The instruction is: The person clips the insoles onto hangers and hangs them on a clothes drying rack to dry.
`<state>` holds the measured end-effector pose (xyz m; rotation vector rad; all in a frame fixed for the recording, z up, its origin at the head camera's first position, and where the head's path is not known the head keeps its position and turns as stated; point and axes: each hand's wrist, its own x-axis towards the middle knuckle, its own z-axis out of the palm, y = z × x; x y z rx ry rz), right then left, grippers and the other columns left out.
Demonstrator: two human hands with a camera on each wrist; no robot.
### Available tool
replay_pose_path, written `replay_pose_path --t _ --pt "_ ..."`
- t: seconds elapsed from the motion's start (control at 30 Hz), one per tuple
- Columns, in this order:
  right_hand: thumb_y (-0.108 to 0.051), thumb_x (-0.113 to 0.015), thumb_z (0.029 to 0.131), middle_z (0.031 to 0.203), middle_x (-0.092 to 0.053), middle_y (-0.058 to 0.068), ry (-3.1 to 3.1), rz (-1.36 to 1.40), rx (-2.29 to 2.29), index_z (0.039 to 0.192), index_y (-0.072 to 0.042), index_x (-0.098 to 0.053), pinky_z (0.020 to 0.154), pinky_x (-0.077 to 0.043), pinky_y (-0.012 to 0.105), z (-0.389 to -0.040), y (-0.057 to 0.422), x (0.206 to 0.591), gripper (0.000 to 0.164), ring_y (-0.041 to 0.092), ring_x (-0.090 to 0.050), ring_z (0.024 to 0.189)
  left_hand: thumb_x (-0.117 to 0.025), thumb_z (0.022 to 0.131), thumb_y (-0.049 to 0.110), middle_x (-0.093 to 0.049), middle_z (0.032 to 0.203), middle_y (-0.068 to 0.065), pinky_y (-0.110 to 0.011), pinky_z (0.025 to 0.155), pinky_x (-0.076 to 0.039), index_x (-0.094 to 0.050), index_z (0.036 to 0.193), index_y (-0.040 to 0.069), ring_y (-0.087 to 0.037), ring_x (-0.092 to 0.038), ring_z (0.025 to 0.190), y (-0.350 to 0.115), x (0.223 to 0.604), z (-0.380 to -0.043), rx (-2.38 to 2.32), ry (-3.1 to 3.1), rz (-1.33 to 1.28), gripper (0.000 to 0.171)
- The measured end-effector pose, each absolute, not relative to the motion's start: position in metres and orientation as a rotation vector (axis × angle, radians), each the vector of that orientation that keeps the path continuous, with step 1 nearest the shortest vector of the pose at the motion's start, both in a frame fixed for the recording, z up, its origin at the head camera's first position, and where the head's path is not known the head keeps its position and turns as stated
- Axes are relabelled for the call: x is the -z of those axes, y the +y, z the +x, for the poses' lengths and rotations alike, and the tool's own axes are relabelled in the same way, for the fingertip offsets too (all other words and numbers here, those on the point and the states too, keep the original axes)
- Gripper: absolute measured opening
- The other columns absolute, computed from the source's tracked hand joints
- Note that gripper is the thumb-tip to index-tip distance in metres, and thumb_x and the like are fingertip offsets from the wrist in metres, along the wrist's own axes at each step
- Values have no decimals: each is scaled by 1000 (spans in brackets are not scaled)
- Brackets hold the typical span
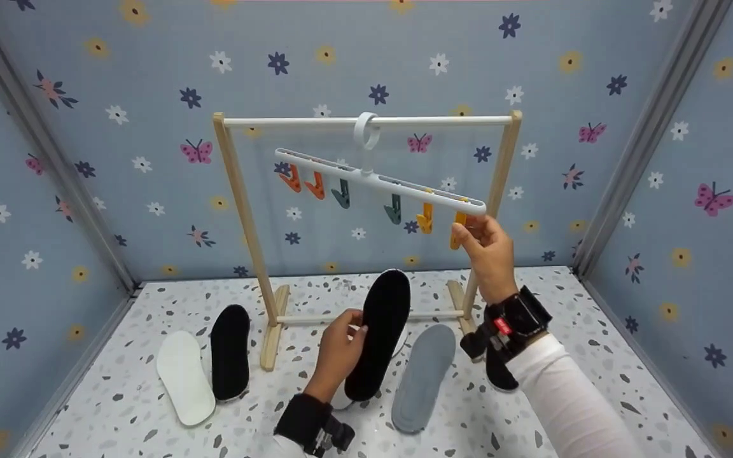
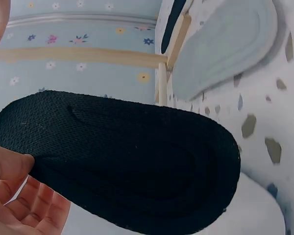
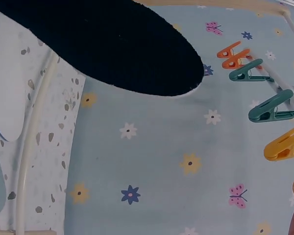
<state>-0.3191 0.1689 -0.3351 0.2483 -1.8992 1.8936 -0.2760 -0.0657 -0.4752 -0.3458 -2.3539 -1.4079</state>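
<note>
My left hand (image 1: 341, 346) pinches the edge of a black insole (image 1: 379, 331), holding it tilted up off the table; the left wrist view shows the thumb on its dark face. My right hand (image 1: 492, 257) grips the outermost yellow clothespin (image 1: 457, 234) at the low end of a white clip hanger (image 1: 382, 183). In the right wrist view only a fingertip and a bit of that clip show at the edge. The hanger tilts down to the right. Its other clips, orange (image 1: 315, 186), green (image 1: 393, 210) and yellow (image 1: 425, 219), hang with nothing in them.
A wooden rack (image 1: 242, 216) with a white top rail (image 1: 296, 121) carries the hanger. On the speckled table (image 1: 118, 394) lie a white insole (image 1: 185, 378), a black one (image 1: 230, 353) and a grey one (image 1: 425, 378). Another black insole (image 1: 500, 374) is partly behind my right wrist.
</note>
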Motion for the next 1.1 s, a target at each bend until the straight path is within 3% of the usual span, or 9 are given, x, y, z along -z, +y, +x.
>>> replay_pose_path --t 0.43,1.1 --pt "-18 -68 88 98 -61 4 -1877 218 -1961 112 2 -56 76 -43 24 -323 168 339 33 14 -56 87 -60 88 1 -65 94 -6 -31 72 -50 -63 101 8 -19 -61 81 -29 474 -276 1481 -2345 -431 15" --pt "-5 -66 86 88 -61 1 -1726 250 -2082 100 2 -57 78 -47 25 -327 161 343 18 11 -56 81 -60 88 0 -65 93 -6 -28 73 -50 -63 102 6 -20 -61 85 -13 472 -277 1517 -2291 -490 15"
